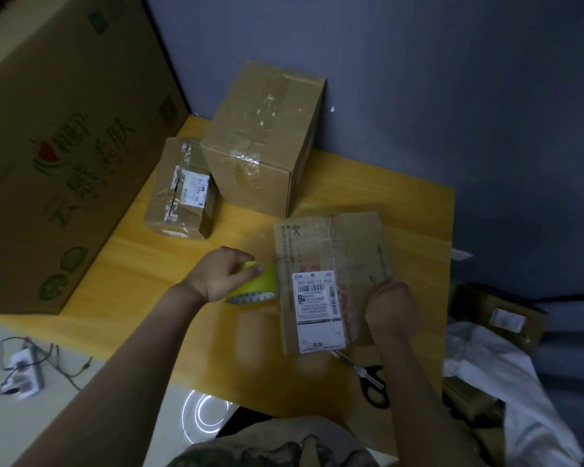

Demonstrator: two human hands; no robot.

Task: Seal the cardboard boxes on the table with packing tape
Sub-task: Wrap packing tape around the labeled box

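On the yellow table point(418, 203), seen from the head camera, a flat cardboard box point(354, 244) with a white shipping label point(317, 308) lies nearest the person. The left hand point(216, 278) grips a roll of yellow-green packing tape point(260, 286), fingers curled over its top and thumb on its side, with the roll touching the box's left edge. The right hand point(390, 305) sits at the box's right edge with its fingers curled tight; whether they pinch anything cannot be told in the dim light. Black-handled scissors point(375, 382) lie just beside the box's near edge, blades pointing toward it. Farther back stand a tall taped box point(260, 146) and, just beside it on the left, a small labelled box point(179, 190). A large printed carton point(64, 129) leans at the table's left side. A power strip point(24, 372) lies on the floor, and white cloth point(506, 382) is heaped to the right.
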